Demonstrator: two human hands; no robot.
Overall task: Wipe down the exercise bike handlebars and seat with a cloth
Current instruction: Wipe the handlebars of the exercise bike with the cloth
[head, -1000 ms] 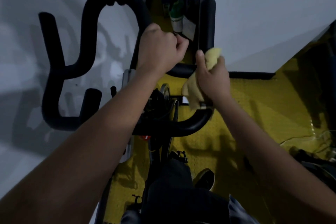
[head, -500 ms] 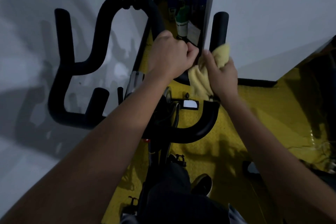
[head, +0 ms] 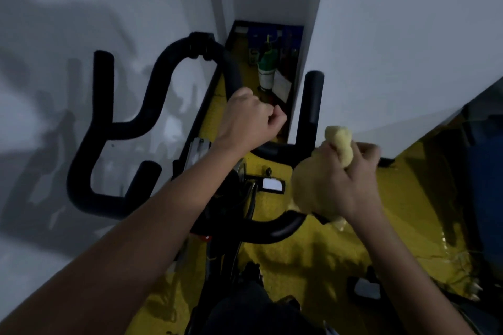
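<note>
A person's left hand (head: 249, 119) grips the black handlebars (head: 168, 81), fingers curled round the bar. The right hand (head: 345, 179) clutches a bunched yellow cloth (head: 339, 141), apparently off the bar. The nearest upright grip (head: 310, 109) (long axis running 12 to 6) stands at its 11 o'clock, likeliest wiped next.

I'm looking at a cramped home corner: a bike (head: 223, 212) squeezed against white walls (head: 408, 35), yellow floor (head: 313, 253), bottles (head: 265, 73) stashed in a narrow nook at upper centre.
</note>
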